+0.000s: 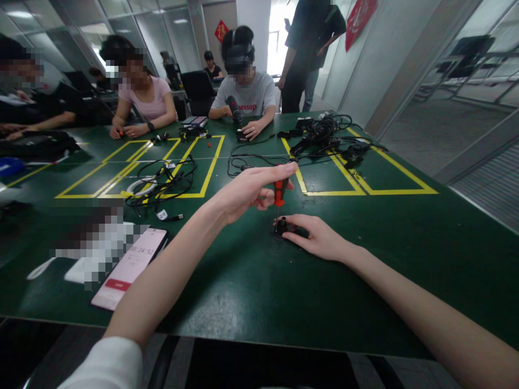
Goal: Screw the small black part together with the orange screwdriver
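My left hand (263, 186) grips a red and black screwdriver (279, 193) by its handle, one finger lying over the top end. The screwdriver stands nearly upright, its thin shaft pointing down at a small black part (280, 226) on the green table (243, 270). Where exactly the tip meets the part is too small to tell. My right hand (314, 235) is closed on that black part from the right, pressing it to the tabletop between thumb and fingers. The part has a short round stub on top; my fingers hide some of it.
Left of my left forearm lies a phone (135, 259) with a lit screen. Coiled black cables (174, 181) lie beyond it, and a bigger cable heap (324, 132) sits far right among yellow tape lines (332, 193). Across the table a person (245, 89) works with a power tool.
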{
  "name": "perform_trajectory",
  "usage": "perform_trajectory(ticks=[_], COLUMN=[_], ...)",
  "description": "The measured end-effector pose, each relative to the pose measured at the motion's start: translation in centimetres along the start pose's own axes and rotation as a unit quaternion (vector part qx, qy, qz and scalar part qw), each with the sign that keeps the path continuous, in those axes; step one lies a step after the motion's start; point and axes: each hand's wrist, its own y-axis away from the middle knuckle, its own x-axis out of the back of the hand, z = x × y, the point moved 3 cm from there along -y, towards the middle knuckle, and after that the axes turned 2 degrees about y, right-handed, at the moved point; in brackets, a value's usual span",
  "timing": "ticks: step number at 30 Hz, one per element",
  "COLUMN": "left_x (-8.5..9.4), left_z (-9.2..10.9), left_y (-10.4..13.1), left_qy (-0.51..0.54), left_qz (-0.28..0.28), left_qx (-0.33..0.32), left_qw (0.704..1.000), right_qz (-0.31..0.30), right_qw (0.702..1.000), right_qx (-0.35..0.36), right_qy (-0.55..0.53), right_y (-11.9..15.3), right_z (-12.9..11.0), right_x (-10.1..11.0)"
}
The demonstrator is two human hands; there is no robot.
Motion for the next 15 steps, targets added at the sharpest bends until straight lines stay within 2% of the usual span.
perform_trajectory(ticks=[7,15], left_x=[0.18,0.13], left_z=[-0.18,-0.2], left_y=[-0.2,-0.18], left_qy=[0.03,0.009], left_qz=[-0.025,-0.001], left_qx=[0.046,0.002], left_qw=[0.998,1.0], right_qz=[0.001,-0.001], right_qw=[1.0,1.0], right_qx=[0.005,0.004], right_qy=[-0.005,-0.004], right_y=[-0.02,0.0], right_z=[-0.22,-0.11], right_x=[0.06,0.06])
